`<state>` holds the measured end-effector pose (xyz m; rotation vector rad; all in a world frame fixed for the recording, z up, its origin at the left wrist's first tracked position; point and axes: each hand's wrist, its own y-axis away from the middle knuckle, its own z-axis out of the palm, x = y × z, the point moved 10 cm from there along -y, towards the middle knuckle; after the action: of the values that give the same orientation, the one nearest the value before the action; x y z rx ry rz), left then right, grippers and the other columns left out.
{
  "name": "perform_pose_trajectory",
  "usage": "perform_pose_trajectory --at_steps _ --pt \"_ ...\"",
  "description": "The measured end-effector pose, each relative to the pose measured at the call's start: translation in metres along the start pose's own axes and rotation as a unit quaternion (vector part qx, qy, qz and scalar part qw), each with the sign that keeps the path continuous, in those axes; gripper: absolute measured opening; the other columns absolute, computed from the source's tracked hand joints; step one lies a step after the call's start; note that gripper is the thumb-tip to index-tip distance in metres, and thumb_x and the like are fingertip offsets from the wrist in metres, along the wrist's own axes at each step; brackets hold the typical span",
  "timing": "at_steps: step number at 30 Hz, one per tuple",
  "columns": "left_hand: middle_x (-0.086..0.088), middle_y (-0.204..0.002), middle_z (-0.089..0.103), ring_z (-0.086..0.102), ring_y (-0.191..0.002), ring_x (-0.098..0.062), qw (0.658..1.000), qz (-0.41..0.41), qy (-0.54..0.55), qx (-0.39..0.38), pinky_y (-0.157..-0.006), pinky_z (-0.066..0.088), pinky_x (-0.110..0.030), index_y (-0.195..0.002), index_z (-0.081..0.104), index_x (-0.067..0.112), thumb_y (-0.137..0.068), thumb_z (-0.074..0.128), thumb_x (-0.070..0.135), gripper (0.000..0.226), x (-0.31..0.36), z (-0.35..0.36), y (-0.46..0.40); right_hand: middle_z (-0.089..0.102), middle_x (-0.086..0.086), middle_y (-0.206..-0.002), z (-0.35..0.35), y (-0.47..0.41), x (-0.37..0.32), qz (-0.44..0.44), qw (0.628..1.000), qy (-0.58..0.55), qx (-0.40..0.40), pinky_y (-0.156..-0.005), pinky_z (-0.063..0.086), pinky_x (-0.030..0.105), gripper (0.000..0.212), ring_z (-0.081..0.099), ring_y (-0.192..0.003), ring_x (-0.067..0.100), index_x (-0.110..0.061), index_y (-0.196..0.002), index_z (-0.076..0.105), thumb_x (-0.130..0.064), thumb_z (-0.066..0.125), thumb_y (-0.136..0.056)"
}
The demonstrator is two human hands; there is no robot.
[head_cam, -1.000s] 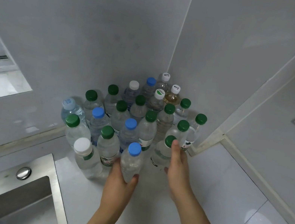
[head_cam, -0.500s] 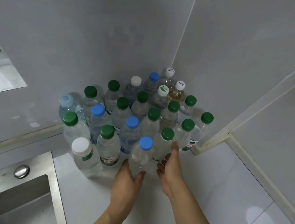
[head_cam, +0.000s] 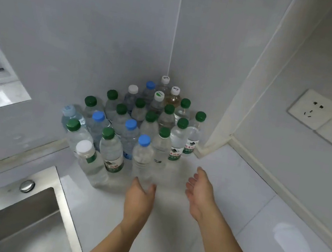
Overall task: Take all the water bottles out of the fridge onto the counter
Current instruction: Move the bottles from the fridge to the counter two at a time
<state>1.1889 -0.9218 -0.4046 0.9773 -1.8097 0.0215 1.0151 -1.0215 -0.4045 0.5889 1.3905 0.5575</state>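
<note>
The right hand (head_cam: 199, 187) has released the green-capped bottle (head_cam: 161, 147) and withdrawn, fingers relaxed. The left hand (head_cam: 141, 192) has loosened around the adjacent blue-capped bottle (head_cam: 142, 157).

Clear bottles (head_cam: 129, 139) crowd the far corner under mostly green caps (head_cam: 108, 133), several blue caps (head_cam: 144, 140) and a few white caps (head_cam: 83, 146), one far bottle amber (head_cam: 173, 100), on a glossy white counter (head_cam: 233, 215) beside a steel-grey sink (head_cam: 18, 217).
</note>
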Motion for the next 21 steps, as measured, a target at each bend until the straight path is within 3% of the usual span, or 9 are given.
perform_pose_trajectory --at_steps 1,3,4,5,6,8,12,21 --pt "-0.014 -0.143 0.052 0.048 -0.133 -0.03 1.0 0.008 -0.013 -0.012 -0.099 0.038 -0.03 -0.144 0.041 0.003 -0.098 0.058 0.033 0.057 0.005 0.005 0.014 0.048 0.0 -0.087 -0.016 0.009 -0.003 -0.004 1.0 -0.004 0.006 -0.076 0.041 0.028 0.03 0.046 -0.073 0.015 -0.014 -0.112 0.049 -0.04 0.045 -0.099" --pt "-0.011 -0.154 0.041 0.039 -0.141 -0.027 0.997 0.049 -0.039 -0.039 -0.11 0.033 -0.031 -0.152 0.03 0.006 -0.1 0.053 0.037 0.065 0.02 0.02 0.041 0.05 0.003 -0.098 -0.051 0.025 -0.006 -0.015 1.0 -0.01 0.01 -0.096 0.044 0.035 0.035 0.052 -0.085 0.021 -0.009 -0.116 0.051 -0.038 0.045 -0.099" --pt "-0.011 -0.156 0.038 0.036 -0.143 -0.026 0.995 0.069 -0.051 -0.05 -0.112 0.031 -0.032 -0.153 0.028 0.007 -0.1 0.052 0.039 0.066 0.027 0.028 0.052 0.051 0.005 -0.104 -0.068 0.032 -0.006 -0.021 1.0 -0.012 0.015 -0.107 0.037 0.04 0.041 0.051 -0.121 0.027 -0.004 -0.122 0.051 -0.038 0.045 -0.099" --pt "-0.01 -0.157 0.036 0.035 -0.144 -0.025 0.992 0.089 -0.063 -0.057 -0.113 0.03 -0.032 -0.154 0.027 0.008 -0.101 0.051 0.039 0.066 0.034 0.036 0.061 0.052 0.007 -0.113 -0.083 0.04 -0.008 -0.025 0.999 -0.016 0.021 -0.113 0.031 0.043 0.049 0.033 -0.092 0.012 0.0 -0.13 0.049 -0.038 0.045 -0.099" --pt "-0.01 -0.157 0.036 0.034 -0.144 -0.025 0.988 0.112 -0.079 -0.068 -0.114 0.029 -0.032 -0.154 0.027 0.008 -0.101 0.05 0.039 0.066 0.046 0.046 0.075 0.053 0.012 -0.125 -0.104 0.051 -0.009 -0.029 0.999 -0.021 0.03 -0.116 0.029 0.044 0.055 0.052 -0.11 0.028 0.002 -0.137 0.044 -0.038 0.045 -0.099" --pt "-0.009 -0.157 0.037 0.035 -0.144 -0.024 0.978 0.158 -0.102 -0.088 -0.114 0.03 -0.032 -0.154 0.028 0.008 -0.101 0.049 0.039 0.064 0.068 0.069 0.102 0.045 0.02 -0.143 -0.142 0.071 -0.011 -0.036 0.997 -0.032 0.054 -0.117 0.027 0.044 0.058 0.046 -0.129 0.033 0.001 -0.142 0.039 -0.039 0.044 -0.1" --pt "-0.004 -0.157 0.037 0.034 -0.145 -0.019 0.959 0.222 -0.103 -0.14 -0.117 0.029 -0.03 -0.153 0.032 0.011 -0.102 0.049 0.039 0.061 0.097 0.118 0.161 0.046 0.008 -0.143 -0.215 0.108 -0.011 -0.056 0.991 -0.069 0.097 -0.116 0.027 0.044 0.053 0.042 -0.132 0.023 -0.012 -0.143 0.041 -0.041 0.043 -0.099" --pt "0.001 -0.158 0.036 0.032 -0.146 -0.013 0.892 0.343 -0.143 -0.256 -0.117 0.025 -0.025 -0.152 0.036 0.014 -0.102 0.047 0.04 0.057 0.124 0.215 0.28 0.042 0.006 -0.148 -0.359 0.186 0.016 -0.081 0.958 -0.179 0.208 -0.117 0.025 0.041 0.056 0.038 -0.138 0.022 -0.013 -0.148 0.037 -0.041 0.043 -0.1"
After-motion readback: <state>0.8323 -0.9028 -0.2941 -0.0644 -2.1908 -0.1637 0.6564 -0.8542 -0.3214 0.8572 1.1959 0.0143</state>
